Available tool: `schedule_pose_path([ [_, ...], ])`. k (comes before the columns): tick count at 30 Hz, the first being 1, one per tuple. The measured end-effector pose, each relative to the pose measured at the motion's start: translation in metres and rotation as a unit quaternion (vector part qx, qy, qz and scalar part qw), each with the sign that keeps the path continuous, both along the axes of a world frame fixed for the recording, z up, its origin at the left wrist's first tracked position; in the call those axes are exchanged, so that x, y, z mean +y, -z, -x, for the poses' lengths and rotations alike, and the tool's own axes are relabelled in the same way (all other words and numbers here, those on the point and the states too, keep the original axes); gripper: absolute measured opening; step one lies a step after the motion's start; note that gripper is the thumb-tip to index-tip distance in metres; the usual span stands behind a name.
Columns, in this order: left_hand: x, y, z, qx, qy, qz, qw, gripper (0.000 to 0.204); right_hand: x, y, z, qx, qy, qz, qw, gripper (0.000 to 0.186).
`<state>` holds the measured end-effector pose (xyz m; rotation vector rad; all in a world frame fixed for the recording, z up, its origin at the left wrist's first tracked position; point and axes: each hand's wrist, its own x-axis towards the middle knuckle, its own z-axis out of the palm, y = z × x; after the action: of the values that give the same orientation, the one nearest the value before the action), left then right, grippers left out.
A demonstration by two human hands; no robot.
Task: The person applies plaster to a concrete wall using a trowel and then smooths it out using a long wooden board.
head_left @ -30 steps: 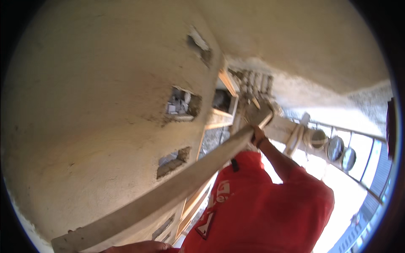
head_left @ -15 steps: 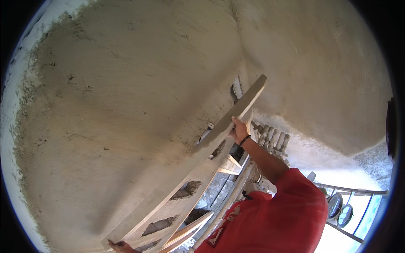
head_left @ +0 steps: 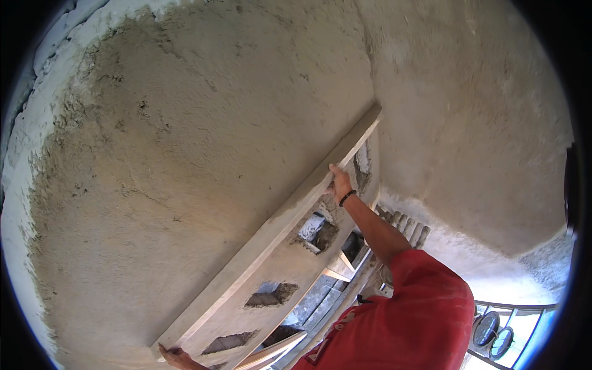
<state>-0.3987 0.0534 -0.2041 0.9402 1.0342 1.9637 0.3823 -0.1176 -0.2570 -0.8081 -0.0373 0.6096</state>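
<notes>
A long straight wooden board slants across the plastered wall, from low on the left up to the inner corner on the right. My left hand is closed on its lower end, partly cut off by the picture's edge. Farther up, my right hand, with a dark bead bracelet at the wrist, grips the board's near edge, thumb over its face. The board appears to rest along the wall surface. Below it the wall has several rough openings, one of them a square hole just under my right hand.
An adjoining plastered wall meets the first at the corner. Wooden strips and a ledge lie below the openings. Stacked round poles stand beyond my right forearm. A metal railing with round dark objects is at lower right.
The board's upper part has swung toward the wall and its tip now meets the corner. My right hand moved left with it. More of the openings beneath shows. Both hands keep their hold.
</notes>
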Motion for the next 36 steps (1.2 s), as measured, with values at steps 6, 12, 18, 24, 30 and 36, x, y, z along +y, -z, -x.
schedule_pose_path([
  [6,0.017,-0.026,0.041,0.197,-0.112,-0.092,0.97,0.045,0.004,-0.064,0.008,-0.038,0.012,0.004,0.999,0.037],
  [12,0.004,-0.113,-0.012,-0.072,-0.074,0.026,0.994,0.044,0.004,-0.118,-0.002,-0.108,0.025,-0.028,0.993,0.039],
  [18,0.002,-0.163,-0.012,-0.072,-0.047,-0.015,0.996,0.046,0.004,-0.161,0.006,-0.117,0.059,-0.019,0.991,0.037],
  [24,-0.002,-0.182,-0.017,-0.089,-0.053,0.011,0.995,0.046,0.003,-0.192,0.01,-0.158,0.07,-0.047,0.984,0.034],
  [30,0.003,-0.201,-0.003,-0.072,-0.041,-0.005,0.997,0.049,0.008,-0.209,0.009,-0.173,0.087,-0.063,0.979,0.035],
  [36,0.004,-0.193,0.004,-0.066,-0.067,0.031,0.995,0.046,0.012,-0.231,0.011,-0.206,0.101,-0.091,0.969,0.037],
])
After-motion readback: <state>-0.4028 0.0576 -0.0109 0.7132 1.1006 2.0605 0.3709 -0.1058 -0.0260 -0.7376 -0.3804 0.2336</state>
